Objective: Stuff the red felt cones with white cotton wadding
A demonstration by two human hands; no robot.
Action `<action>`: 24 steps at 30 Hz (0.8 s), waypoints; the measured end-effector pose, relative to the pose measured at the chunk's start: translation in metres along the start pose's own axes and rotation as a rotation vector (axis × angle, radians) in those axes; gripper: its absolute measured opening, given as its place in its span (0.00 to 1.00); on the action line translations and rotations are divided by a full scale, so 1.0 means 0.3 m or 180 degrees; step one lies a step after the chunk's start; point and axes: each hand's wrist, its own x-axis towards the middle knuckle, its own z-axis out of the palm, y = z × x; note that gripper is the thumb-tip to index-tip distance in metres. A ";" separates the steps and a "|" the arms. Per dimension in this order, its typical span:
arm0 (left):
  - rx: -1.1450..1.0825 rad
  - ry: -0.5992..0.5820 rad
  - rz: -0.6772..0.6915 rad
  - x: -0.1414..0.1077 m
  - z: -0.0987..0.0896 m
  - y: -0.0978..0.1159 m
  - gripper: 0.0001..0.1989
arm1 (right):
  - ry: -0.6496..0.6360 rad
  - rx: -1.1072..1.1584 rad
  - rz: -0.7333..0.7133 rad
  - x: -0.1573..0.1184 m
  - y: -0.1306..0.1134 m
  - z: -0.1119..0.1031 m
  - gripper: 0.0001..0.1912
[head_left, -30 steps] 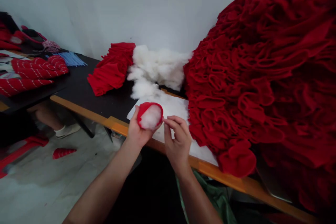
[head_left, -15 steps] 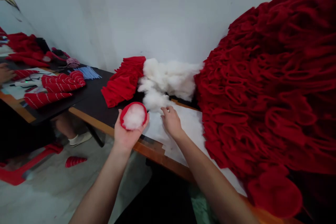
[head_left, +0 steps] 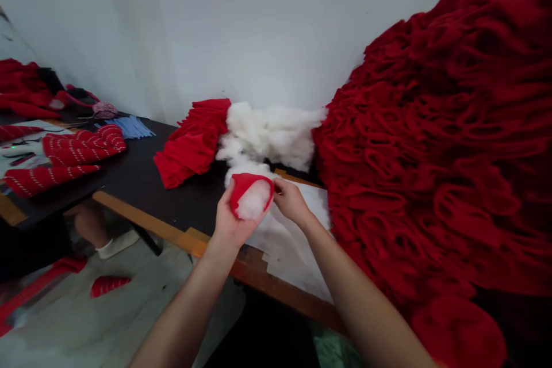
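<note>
A small red fabric pouch [head_left: 242,186] rests in my left hand [head_left: 228,224], its round opening turned toward me. White stuffing [head_left: 254,200] fills that opening. My left fingers and thumb wrap the pouch from below and the left side. At the pouch's right rim, my right hand [head_left: 292,200] has its fingers closed in a pinch on the edge; the fingertips are partly hidden. Just behind the pouch lies a heap of loose white stuffing [head_left: 276,132]. White sheets [head_left: 297,247] lie under my hands on the table.
A tall pile of red fabric pieces [head_left: 431,155] rises on the right. Stacked red pieces [head_left: 190,144] lie left of the stuffing. Striped red cones [head_left: 81,146] and blue strips [head_left: 129,126] lie on the dark table [head_left: 133,178]. A co-worker's leg [head_left: 92,224] shows at left.
My left hand has moved right with the pouch and tilted it. My right hand has come from the stuffing heap to the pouch's rim. The view has shifted slightly to the right.
</note>
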 end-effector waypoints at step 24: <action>0.0091 -0.0042 0.0208 -0.007 0.093 -0.157 0.13 | 0.1895 0.0323 -0.0279 -0.183 -0.248 -0.038 0.05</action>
